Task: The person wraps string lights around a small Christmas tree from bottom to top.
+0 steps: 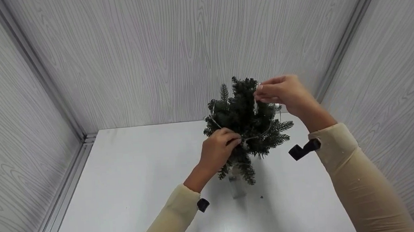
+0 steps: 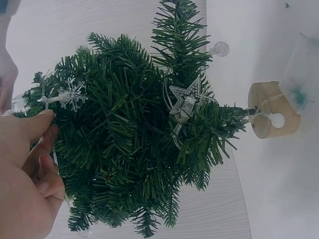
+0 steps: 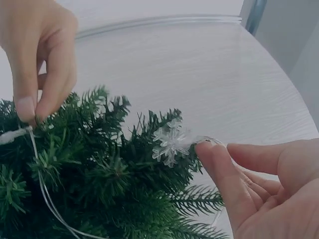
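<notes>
A small green artificial Christmas tree has a clear string of lights wound about it. My left hand is at the near side of the tree and pinches the light string's wire between thumb and fingers. Beside those fingertips, in the left wrist view, is a snowflake light. My right hand, near the treetop's right side, pinches the wire just behind another snowflake light. This snowflake lies against the needles. Lower on the tree hangs a star light.
The tree's round wooden base stands on the white table. Against it is a clear battery box with wire leading to the tree. A round bulb sticks out from a branch. Pale wood-grain panels enclose the back and sides.
</notes>
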Available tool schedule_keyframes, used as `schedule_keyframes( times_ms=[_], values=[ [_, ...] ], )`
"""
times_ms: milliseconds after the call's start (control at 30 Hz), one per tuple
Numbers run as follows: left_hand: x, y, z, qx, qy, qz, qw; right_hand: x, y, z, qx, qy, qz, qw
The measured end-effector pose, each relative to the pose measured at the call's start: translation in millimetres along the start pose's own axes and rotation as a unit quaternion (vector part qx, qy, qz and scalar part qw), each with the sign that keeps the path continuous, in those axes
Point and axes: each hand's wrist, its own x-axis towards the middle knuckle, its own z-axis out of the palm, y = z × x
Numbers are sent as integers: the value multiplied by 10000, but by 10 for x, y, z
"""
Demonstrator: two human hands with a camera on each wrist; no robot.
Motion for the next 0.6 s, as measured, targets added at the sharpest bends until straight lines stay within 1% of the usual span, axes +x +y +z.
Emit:
schedule_keyframes(
  times_ms=[167,267,433,600],
  values=[
    [9,0,2,74,-62,-74,9999,11,34,55,-266,209,-131,9993],
    [16,6,2,112,-82,-110,9998,20,55,55,-651,281,-157,9974],
    [3,13,4,99,-44,-105,9999,18,105,29,-1288,379,-216,9907],
    [-30,18,-14,101,-2,-47,9999,-48,159,-16,-1357,456,-366,9890]
  ],
)
